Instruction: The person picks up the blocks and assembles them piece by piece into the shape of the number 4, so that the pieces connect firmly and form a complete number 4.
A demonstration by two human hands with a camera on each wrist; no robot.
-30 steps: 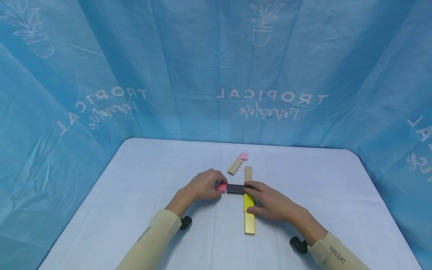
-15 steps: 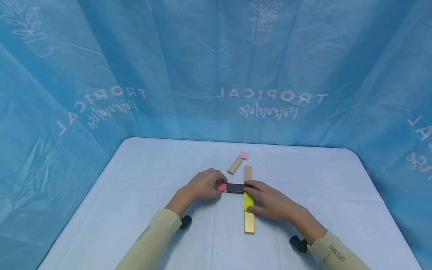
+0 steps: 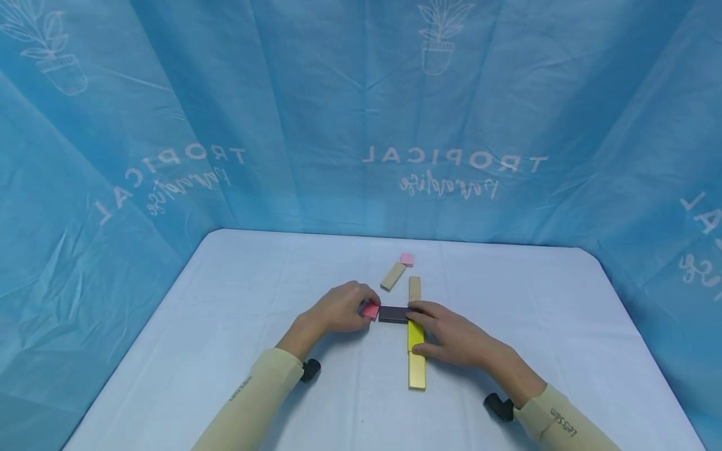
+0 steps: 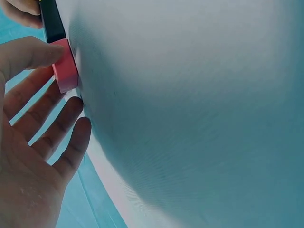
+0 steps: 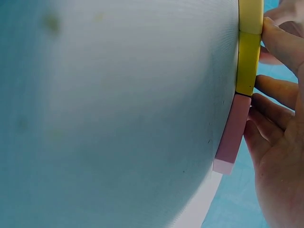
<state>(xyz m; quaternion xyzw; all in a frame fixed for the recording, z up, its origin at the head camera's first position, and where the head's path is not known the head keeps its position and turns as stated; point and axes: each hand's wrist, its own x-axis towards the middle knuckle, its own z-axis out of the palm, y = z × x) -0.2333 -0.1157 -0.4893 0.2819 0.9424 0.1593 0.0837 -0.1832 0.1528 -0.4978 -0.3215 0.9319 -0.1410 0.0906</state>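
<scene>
Block (image 4: 67,71) in left grip (image 3: 344,309) looks pinkish-red, straight-edged.

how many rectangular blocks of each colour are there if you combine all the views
Pink rectangular blocks: 3 (reddish block, far block, mauve block)
Yellow rectangular blocks: 2 (bright block, pale block)
Tan rectangular blocks: 2 (angled block, straight block)
Black rectangular block: 1
Total: 8 visible; the right hand may hide more.

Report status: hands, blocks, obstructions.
Left hand pinches red block at end of black block. Right hand rests on yellow block. Slanted wooden block, far pink block lie beyond, seemingly out of the way.
</scene>
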